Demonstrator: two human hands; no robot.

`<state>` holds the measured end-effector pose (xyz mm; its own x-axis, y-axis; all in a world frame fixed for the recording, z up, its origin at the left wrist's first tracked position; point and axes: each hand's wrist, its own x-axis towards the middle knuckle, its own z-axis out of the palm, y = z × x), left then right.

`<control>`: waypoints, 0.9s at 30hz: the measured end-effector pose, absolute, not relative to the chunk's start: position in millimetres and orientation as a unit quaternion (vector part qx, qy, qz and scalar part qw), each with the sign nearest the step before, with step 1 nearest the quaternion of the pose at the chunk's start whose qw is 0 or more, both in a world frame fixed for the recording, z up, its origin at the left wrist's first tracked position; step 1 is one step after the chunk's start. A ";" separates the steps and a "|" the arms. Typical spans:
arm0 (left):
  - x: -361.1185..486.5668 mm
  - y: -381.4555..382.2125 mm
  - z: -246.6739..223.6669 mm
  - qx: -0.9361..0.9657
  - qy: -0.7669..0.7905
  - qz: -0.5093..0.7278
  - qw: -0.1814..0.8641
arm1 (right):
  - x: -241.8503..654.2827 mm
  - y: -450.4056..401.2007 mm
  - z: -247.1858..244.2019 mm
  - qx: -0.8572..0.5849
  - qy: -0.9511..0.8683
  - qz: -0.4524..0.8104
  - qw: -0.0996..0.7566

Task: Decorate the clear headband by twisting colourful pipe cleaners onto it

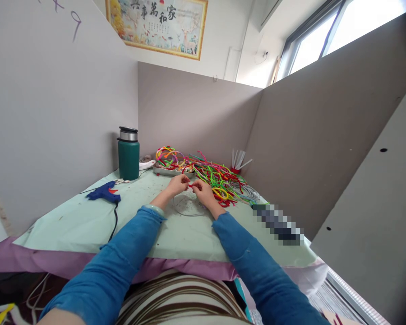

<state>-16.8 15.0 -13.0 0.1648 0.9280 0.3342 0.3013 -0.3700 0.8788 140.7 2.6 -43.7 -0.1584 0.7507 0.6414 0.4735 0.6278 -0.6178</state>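
Above the middle of the table, my left hand (pixel 179 184) and my right hand (pixel 204 192) are close together with fingertips pinched. Between them runs a short stretch of red pipe cleaner (pixel 190 185), and both hands grip it. A red end also pokes up above my left fingers. Under my hands a thin grey wire loop (pixel 189 215) lies on the pale green table cover (pixel 186 239); whether it joins the pipe cleaner I cannot tell. Just beyond my right hand spreads a heap of colourful pipe cleaners (pixel 216 176), mostly green and red.
At left lie a blue glue gun (pixel 105 193) with its cord and a green bottle (pixel 128 158). A metal tray (pixel 169 172) holds colourful twisted rings at the back. White sticks stand in a red holder (pixel 236 171). Grey partitions (pixel 196 108) enclose the table.
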 end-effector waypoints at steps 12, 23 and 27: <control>-14.5 12.2 -7.8 0.731 0.388 0.502 0.252 | 141.0 5.0 -45.7 -0.420 -0.756 0.121 0.487; -17.2 27.4 -12.6 0.713 0.422 0.496 0.260 | 139.9 5.0 -44.6 -0.468 -0.717 0.078 0.511; -17.1 30.2 -13.1 0.710 0.435 0.507 0.226 | 140.0 2.9 -42.4 -0.463 -0.712 0.077 0.522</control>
